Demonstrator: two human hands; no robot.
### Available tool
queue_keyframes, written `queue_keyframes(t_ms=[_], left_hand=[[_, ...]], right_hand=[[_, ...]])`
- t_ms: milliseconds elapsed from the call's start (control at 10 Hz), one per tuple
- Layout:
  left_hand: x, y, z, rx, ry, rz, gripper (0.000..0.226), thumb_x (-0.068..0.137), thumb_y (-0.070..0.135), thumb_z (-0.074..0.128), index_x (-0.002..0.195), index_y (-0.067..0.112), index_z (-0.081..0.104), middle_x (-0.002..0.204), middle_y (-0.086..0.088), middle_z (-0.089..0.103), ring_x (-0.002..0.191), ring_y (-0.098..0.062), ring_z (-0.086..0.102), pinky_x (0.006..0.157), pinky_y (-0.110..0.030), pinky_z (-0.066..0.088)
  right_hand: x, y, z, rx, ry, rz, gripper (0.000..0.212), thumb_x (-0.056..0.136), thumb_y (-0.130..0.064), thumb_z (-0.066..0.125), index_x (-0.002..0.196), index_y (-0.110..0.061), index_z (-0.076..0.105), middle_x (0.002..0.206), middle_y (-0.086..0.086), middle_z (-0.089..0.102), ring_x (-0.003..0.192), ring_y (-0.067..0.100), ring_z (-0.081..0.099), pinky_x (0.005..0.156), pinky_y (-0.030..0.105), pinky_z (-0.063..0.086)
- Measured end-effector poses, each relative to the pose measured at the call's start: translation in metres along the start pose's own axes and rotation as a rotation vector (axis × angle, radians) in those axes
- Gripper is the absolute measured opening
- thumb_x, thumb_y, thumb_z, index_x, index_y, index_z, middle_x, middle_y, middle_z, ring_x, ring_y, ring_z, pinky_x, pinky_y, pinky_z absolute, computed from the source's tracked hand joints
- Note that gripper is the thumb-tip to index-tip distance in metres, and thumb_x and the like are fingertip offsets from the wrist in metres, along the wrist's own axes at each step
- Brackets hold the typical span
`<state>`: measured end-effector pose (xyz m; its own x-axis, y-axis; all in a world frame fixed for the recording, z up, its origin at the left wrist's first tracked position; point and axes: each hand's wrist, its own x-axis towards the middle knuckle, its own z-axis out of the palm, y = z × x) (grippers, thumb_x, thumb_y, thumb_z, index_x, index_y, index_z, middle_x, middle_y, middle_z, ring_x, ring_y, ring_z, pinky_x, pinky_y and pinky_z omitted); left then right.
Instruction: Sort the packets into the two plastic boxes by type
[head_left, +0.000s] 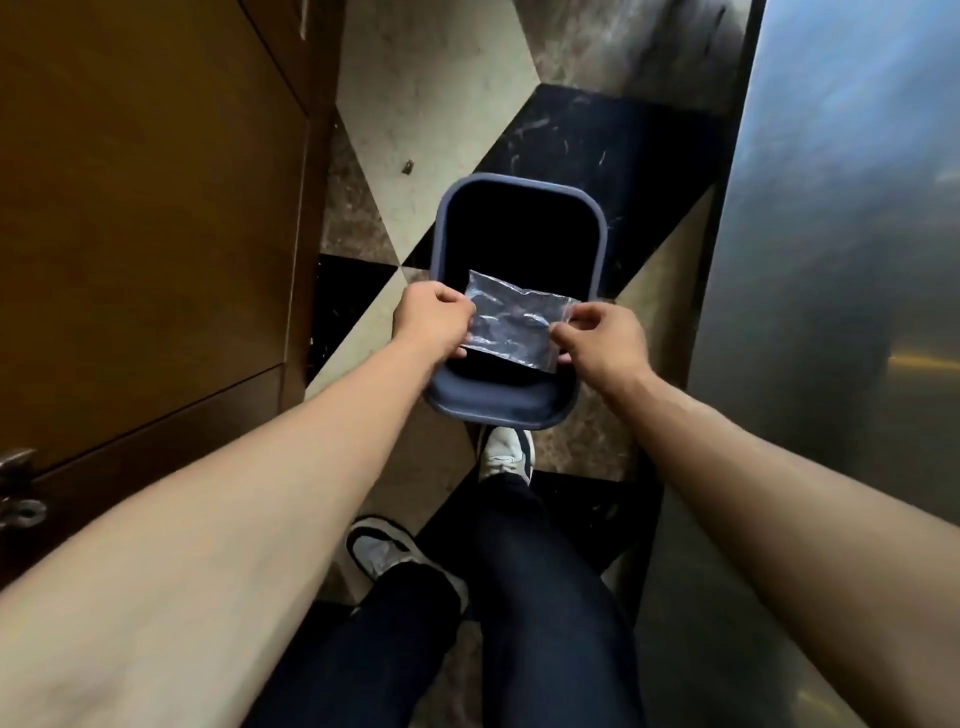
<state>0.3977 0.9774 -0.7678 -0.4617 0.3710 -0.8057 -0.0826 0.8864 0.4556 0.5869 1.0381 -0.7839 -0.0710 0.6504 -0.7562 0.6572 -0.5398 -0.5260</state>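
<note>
I have a clear plastic packet (511, 320) stretched flat between both hands, directly over the open mouth of a blue-grey plastic bin (519, 410) that stands on the patterned stone floor (426, 104). My left hand (434, 322) pinches the packet's 9 o'clock edge, fingers curled tight on the film; my right hand (600, 340) pinches the 3 o'clock edge the same way, thumb and forefinger closed on it. I judge the packet very light, thin and floppy, slick to the touch and crinkly, so it will sag or flutter if I let one side go; the edges are the sane place to hold it, and I see no need to squeeze hard. I cannot tell what, if anything, is inside it, and the bin's interior is too dark to read

The bin's rim frames the packet on all sides, with the deepest open room toward 12 o'clock. A wooden cabinet (145, 208) closes off 9 o'clock and a brushed metal panel (841, 208) closes off 3 o'clock, so sideways room is narrow. My shoes (504, 454) sit at 6 o'clock, one just beside the bin's near wall. Only one container is in sight
</note>
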Motion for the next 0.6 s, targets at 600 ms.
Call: queue_keyframes(t_ms=[600], left_hand=[[-0.129,0.055,-0.100,0.356,0.066,0.166,0.041,0.082,0.031,0.064,0.121,0.021,0.065,0.121,-0.007,0.070,0.111,-0.030,0.064,0.090,-0.031,0.051]], right_hand=[[-0.148,-0.110,-0.043,-0.297,0.040,-0.158,0.050,0.085,-0.031,0.067,0.132,-0.015,0.062,0.125,0.004,0.070,0.117,0.021,0.064,0.106,0.037,0.048]])
